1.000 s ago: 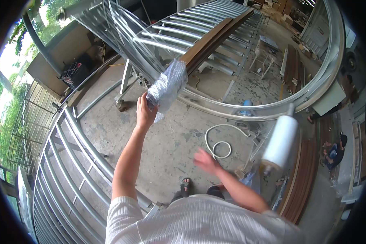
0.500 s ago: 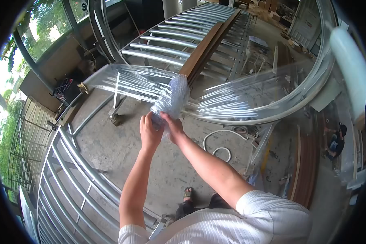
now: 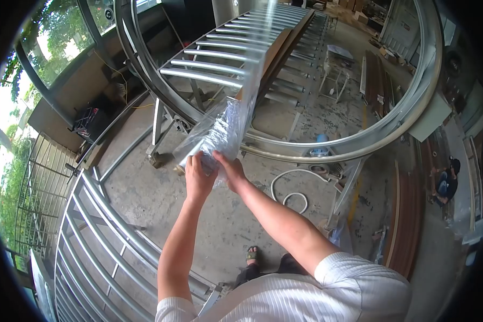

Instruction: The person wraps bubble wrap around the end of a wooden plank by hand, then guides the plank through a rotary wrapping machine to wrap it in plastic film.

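The film [image 3: 256, 70] could crease or tear, likely from uneven pull or snagging on the boards [image 3: 292, 45]; a slack grip might let the bundle [image 3: 222, 126] twist. You reach both arms forward, left hand [image 3: 200, 172] and right hand [image 3: 231, 170] clasping the bundle at the boards' near end.

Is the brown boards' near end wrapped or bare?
Wrapped: clear plastic covers the brown boards at the near end, where the left hand and right hand hold it; farther back they show bare.
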### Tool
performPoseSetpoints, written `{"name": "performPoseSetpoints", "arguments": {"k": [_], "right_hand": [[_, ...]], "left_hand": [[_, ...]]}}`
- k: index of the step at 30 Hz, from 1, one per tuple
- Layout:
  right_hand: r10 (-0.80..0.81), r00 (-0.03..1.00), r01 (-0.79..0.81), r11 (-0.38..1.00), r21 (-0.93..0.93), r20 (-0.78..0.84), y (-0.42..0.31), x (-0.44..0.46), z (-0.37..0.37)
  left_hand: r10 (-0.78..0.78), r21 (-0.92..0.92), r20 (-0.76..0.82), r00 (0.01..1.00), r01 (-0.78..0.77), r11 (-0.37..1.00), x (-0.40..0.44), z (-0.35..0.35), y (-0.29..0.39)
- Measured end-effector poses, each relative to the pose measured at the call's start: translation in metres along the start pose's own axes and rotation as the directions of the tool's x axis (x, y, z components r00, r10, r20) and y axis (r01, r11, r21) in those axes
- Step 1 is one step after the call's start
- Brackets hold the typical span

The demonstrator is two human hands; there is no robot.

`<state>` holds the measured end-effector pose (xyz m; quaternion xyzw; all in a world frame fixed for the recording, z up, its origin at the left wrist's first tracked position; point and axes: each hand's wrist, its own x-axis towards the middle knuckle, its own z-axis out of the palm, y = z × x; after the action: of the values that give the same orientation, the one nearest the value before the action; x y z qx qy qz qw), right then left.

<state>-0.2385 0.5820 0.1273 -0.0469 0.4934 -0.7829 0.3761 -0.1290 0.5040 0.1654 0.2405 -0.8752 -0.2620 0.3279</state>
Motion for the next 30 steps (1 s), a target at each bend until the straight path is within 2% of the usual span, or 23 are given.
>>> {"name": "performPoseSetpoints", "arguments": {"k": [3, 9, 11, 15, 20, 22, 23, 24, 25, 26, 27, 28, 30], "right_hand": [[0.011, 0.998, -0.012, 1.0, 0.025, 0.058, 0.005, 0.004, -0.006], [0.058, 0.998, -0.057, 0.997, -0.043, 0.036, 0.0, -0.004, -0.003], [0.057, 0.998, -0.054, 0.996, -0.07, 0.039, -0.001, -0.007, -0.002], [0.067, 0.996, -0.065, 0.997, -0.038, 0.062, 0.011, 0.005, -0.004], [0.088, 0.995, -0.082, 0.993, -0.088, 0.056, 0.001, -0.005, -0.005], [0.115, 0.988, -0.108, 0.992, -0.068, 0.107, -0.002, -0.009, -0.005], [0.16, 0.984, -0.144, 0.975, -0.167, 0.084, 0.004, 0.003, -0.01], [0.166, 0.986, -0.155, 0.96, -0.232, 0.032, -0.022, -0.025, 0.002], [0.186, 0.979, -0.163, 0.958, -0.235, 0.082, -0.005, -0.003, -0.01], [0.229, 0.968, -0.187, 0.933, -0.308, 0.105, -0.034, -0.029, -0.005], [0.266, 0.964, -0.237, 0.888, -0.393, 0.019, -0.042, -0.032, -0.004], [0.244, 0.969, -0.231, 0.846, -0.48, -0.037, -0.043, -0.031, -0.005], [0.093, 0.995, -0.055, 0.847, -0.528, 0.044, -0.041, -0.033, -0.014]], "left_hand": [[-0.018, -0.015, 0.002, 1.0, 0.018, 1.0, -0.003, 0.0, 0.001], [0.002, -0.025, -0.012, 1.0, -0.002, 1.0, -0.006, -0.003, 0.0], [0.061, 0.014, -0.055, 0.997, -0.06, 0.998, -0.006, -0.003, -0.004], [0.078, 0.023, -0.074, 0.994, -0.077, 0.997, -0.008, -0.004, -0.006], [0.076, 0.012, -0.041, 0.996, -0.076, 0.997, -0.009, -0.007, -0.004], [0.123, 0.004, -0.038, 0.992, -0.123, 0.992, -0.009, -0.01, -0.003], [0.098, -0.034, -0.024, 0.995, -0.098, 0.995, -0.01, -0.014, 0.001], [0.084, -0.052, 0.015, 0.996, -0.083, 0.995, -0.009, -0.015, 0.001], [0.131, -0.035, -0.014, 0.991, -0.132, 0.991, -0.007, -0.012, 0.001], [0.111, -0.041, 0.012, 0.994, -0.11, 0.993, -0.007, -0.009, -0.005], [0.132, -0.022, 0.0, 0.991, -0.132, 0.991, -0.008, -0.006, -0.005], [0.147, -0.02, 0.004, 0.989, -0.147, 0.989, -0.008, -0.001, -0.009], [0.179, -0.019, 0.015, 0.984, -0.179, 0.984, -0.01, 0.004, -0.011]]}}
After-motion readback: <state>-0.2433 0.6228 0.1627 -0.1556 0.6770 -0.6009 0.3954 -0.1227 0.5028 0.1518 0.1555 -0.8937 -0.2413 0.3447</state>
